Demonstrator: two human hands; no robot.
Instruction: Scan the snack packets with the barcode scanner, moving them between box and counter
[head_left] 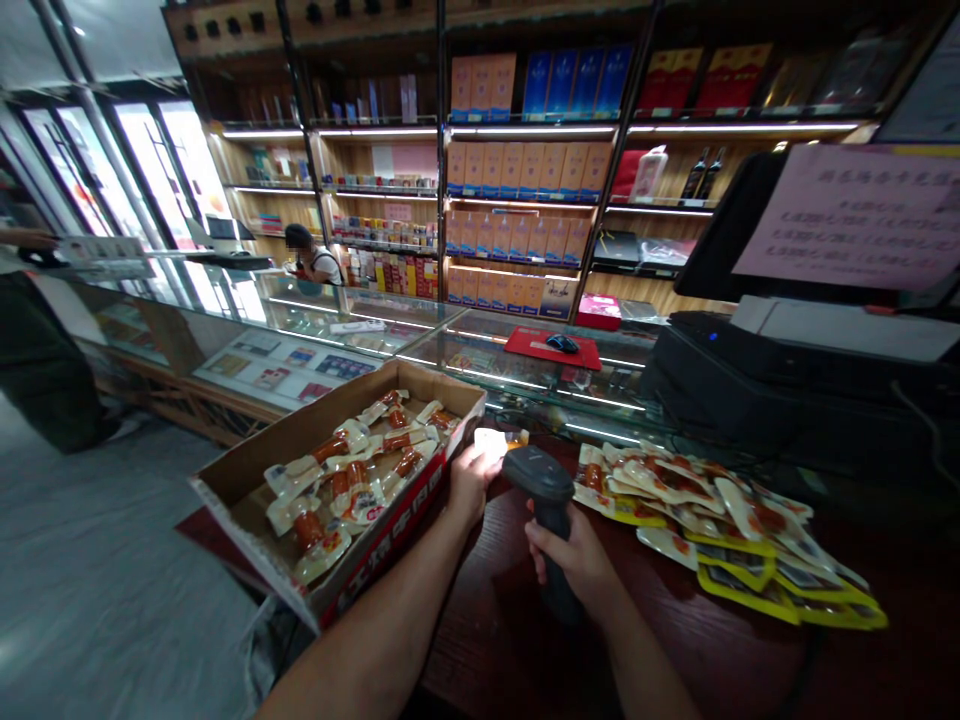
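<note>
My right hand (566,545) is wrapped round the handle of a black barcode scanner (540,475), its head pointing left and away. Just beyond that head, my left hand (472,480) grips a small snack packet (516,438), brightly lit on its white part. To the left is an open cardboard box (337,600) with several vacuum-packed sausages (352,485) inside, and my left forearm passes along its near side. On the right lies a heap of similar snack packets (675,480), with yellow-edged packets (780,580) at its front.
A dark red tabletop (495,640) carries these things. Behind it runs a glass display counter (352,340) with a mouse (562,343) on a red mat (525,346). A monitor (720,240) and black printer (720,370) stand right. Another person (322,262) is behind the counter; someone stands far left.
</note>
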